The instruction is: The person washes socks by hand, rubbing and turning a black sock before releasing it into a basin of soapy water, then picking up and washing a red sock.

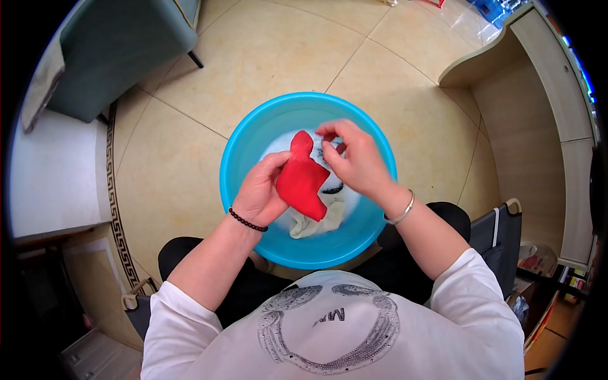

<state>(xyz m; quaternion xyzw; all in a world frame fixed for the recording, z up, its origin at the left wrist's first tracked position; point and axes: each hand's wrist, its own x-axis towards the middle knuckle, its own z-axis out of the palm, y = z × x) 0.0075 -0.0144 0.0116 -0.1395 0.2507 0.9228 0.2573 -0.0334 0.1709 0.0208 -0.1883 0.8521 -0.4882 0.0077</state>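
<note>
My left hand (pixel 259 190) is closed on a red sock (pixel 303 180), thumb on top, holding it over the basin. The sock looks damp, with a narrow end pointing away from me. Just to its right, my right hand (pixel 356 155) hangs with fingers loosely curled, thumb and forefinger slightly apart. No thing shows between those fingers. Below both hands is a blue plastic basin (pixel 310 260) with whitish, sudsy water. Inside lie a pale cream cloth (pixel 320 223) and a white piece with black marks (pixel 330 185), partly covered by my right hand.
The basin stands on a beige tiled floor (pixel 183 120) between my knees. A grey-green chair (pixel 126 50) is at the upper left, beside a white surface (pixel 57 171). A wooden cabinet (pixel 525 120) stands on the right, with assorted items on a low shelf at the lower right.
</note>
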